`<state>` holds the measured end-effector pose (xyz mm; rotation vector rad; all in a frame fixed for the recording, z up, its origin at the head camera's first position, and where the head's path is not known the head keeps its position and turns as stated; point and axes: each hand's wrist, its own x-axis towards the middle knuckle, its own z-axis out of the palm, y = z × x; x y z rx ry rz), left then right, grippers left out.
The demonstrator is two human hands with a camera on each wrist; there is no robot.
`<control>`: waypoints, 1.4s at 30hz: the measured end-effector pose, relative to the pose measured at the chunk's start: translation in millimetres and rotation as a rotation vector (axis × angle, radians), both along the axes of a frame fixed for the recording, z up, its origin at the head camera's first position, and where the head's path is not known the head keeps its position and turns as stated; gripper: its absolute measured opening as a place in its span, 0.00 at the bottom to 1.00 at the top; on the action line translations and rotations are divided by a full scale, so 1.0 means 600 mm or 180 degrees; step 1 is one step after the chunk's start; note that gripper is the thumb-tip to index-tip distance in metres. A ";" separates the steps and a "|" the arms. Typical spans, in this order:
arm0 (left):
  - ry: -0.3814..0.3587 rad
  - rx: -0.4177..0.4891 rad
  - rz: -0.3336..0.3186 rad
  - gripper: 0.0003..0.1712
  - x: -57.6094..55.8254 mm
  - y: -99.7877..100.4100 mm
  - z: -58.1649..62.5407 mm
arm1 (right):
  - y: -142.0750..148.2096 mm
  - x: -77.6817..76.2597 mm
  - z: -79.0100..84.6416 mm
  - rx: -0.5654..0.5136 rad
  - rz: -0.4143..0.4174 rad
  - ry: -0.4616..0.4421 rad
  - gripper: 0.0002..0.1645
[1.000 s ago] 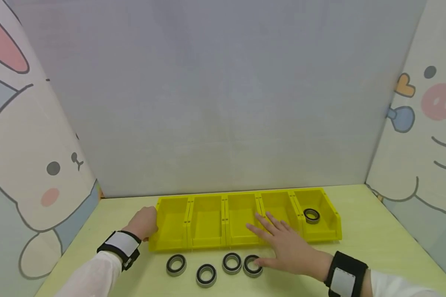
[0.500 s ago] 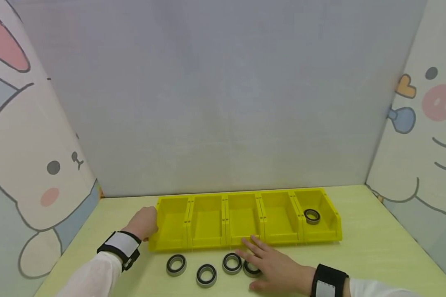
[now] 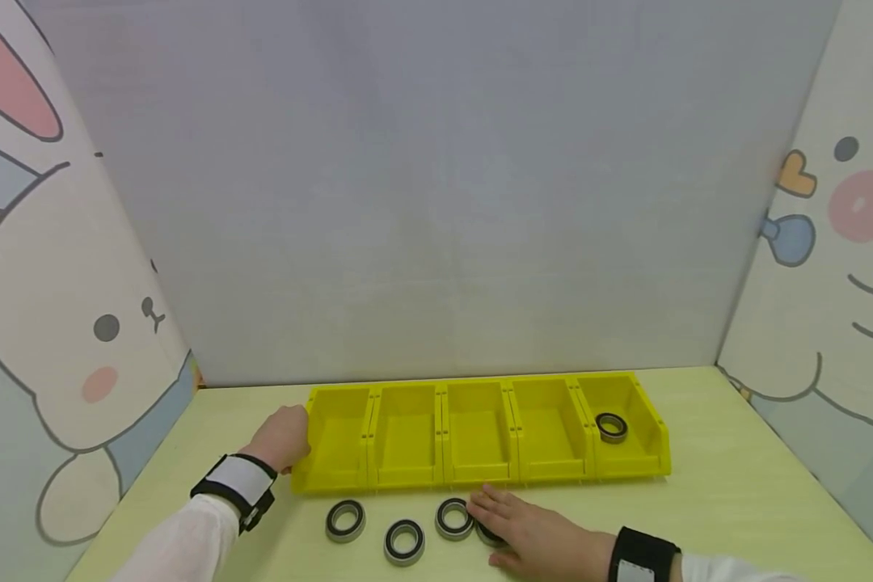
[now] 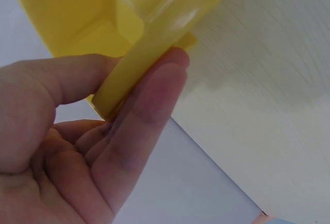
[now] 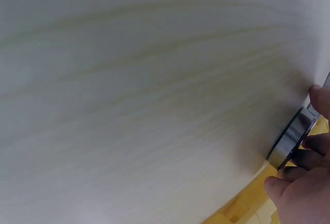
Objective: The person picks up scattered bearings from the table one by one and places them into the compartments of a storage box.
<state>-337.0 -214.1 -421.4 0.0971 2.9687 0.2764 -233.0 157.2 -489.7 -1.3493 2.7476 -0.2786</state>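
My left hand grips the left end wall of a yellow bin row. In the left wrist view the thumb is on one side of the yellow wall and the fingers on the other. My right hand is low over the rightmost of several ball bearings on the table, fingers extended and thumb apart. That bearing is mostly covered by the hand. In the right wrist view the fingertips are right at the bearing. Just left of them lies another bearing.
Two more bearings, one at left and one nearer me, lie on the pale table. Another bearing sits in the rightmost compartment. A grey back panel and cartoon-printed side panels enclose the table.
My right hand has come back toward me and left from over the bins, down onto the rightmost loose bearing, its fingers drawing closer together. The left hand keeps its hold.
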 end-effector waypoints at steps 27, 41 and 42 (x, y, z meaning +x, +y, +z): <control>0.0042 0.0008 -0.0029 0.04 -0.001 -0.002 -0.003 | -0.016 -0.013 0.010 0.0278 -0.0045 0.0375 0.29; 0.0084 -0.0012 -0.0051 0.04 0.004 -0.002 -0.001 | -0.007 -0.012 0.023 0.0420 -0.0146 0.0248 0.30; 0.0103 -0.0021 -0.0063 0.04 0.004 -0.002 -0.001 | -0.006 -0.012 0.025 0.0426 -0.0170 0.0220 0.30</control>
